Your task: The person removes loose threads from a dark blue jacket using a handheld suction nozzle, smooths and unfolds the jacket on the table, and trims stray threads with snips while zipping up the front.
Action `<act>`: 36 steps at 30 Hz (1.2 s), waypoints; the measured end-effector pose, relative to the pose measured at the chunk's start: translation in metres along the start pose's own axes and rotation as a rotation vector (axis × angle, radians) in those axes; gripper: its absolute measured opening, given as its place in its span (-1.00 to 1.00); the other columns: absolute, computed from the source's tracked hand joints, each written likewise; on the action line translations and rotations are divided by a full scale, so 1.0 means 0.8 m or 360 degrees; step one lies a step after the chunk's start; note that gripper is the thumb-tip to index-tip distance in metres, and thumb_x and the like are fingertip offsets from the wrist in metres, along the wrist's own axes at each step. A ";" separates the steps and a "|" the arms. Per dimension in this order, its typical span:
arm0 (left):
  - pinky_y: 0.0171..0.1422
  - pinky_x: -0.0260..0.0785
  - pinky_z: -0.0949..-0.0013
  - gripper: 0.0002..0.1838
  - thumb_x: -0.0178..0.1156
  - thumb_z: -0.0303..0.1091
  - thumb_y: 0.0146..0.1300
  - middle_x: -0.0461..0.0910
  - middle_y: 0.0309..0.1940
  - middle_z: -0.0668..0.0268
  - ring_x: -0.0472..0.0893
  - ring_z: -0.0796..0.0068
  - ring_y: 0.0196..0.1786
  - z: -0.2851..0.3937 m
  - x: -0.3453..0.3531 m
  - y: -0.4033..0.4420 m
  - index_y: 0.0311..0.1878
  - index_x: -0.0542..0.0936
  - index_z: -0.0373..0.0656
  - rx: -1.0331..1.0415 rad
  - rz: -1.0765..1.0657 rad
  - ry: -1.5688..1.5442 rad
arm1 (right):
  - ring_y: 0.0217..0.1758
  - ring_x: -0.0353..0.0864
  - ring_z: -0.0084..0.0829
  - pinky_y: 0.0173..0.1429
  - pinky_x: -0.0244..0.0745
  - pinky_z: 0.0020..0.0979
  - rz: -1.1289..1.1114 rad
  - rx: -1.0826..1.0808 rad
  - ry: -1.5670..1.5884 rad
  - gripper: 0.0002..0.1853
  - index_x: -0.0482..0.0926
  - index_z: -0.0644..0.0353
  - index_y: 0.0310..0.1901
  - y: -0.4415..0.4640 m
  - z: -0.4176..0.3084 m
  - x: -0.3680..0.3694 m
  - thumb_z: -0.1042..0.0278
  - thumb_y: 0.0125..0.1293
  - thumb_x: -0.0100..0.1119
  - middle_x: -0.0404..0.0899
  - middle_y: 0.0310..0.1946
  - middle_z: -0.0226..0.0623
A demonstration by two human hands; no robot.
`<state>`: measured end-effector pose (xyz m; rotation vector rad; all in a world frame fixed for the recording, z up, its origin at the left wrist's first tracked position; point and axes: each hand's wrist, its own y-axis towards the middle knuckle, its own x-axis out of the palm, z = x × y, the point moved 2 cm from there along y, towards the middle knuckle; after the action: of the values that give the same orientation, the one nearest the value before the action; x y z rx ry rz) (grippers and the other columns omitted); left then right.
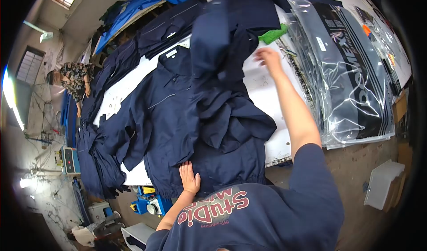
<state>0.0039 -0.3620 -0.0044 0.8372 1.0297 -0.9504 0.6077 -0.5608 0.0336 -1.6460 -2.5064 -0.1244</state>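
A navy work jacket [169, 104] lies spread over a white table [262, 88], its collar away from me and its elasticated hem near me. My left hand [190, 180] rests flat on the lower front of the jacket, fingers stretched out. My right hand [269, 58] is raised beyond the jacket's right side, fingers apart and slightly blurred, with nothing visible in it. Just left of it, a blurred fold of navy cloth [211, 39] stands up in the air, apart from the fingers. Behind the right hand lies a green cloth [273, 34].
More navy garments [164, 26] are heaped along the table's far and left sides. Clear plastic garment bags [351, 77] with dark printing lie at the right. A person [75, 82] stands at the far left. A white plastic bin [384, 184] sits on the floor at right.
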 end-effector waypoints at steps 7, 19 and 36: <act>0.69 -0.12 -0.14 -0.24 0.11 -0.09 0.34 0.25 0.51 -0.12 0.17 -0.18 0.58 -0.003 -0.002 -0.002 0.52 0.29 -0.36 -0.0057 -0.0014 0.0003 | 0.25 0.64 0.05 0.31 0.57 -0.03 0.0482 0.0181 -0.2421 -0.69 0.65 0.24 0.08 0.076 0.076 -0.151 0.43 0.41 0.01 0.66 0.13 0.00; 0.70 -0.10 -0.10 -0.24 0.13 -0.06 0.36 0.24 0.54 -0.09 0.16 -0.09 0.62 -0.007 -0.008 -0.008 0.52 0.30 -0.30 -0.0038 0.0048 -0.0020 | -0.41 0.61 -0.42 -0.43 0.51 -0.42 0.0746 0.0014 -0.0344 -0.63 0.56 0.21 -0.18 0.063 0.127 -0.157 0.05 0.55 -0.05 0.57 -0.42 -0.31; 0.70 -0.07 -0.06 -0.31 0.15 -0.03 0.38 0.30 0.52 -0.03 0.23 0.01 0.59 -0.006 -0.005 -0.009 0.46 0.37 -0.28 -0.0066 0.0155 -0.0025 | 0.51 0.39 -0.19 0.50 0.34 -0.22 -0.0877 0.0406 0.0096 -0.42 0.34 0.24 0.51 -0.305 -0.015 0.471 0.11 0.60 -0.02 0.42 0.45 -0.10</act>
<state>-0.0048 -0.3593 -0.0030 0.8366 0.9835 -0.8490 0.2369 -0.3182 0.1084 -0.8213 -2.7194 0.0863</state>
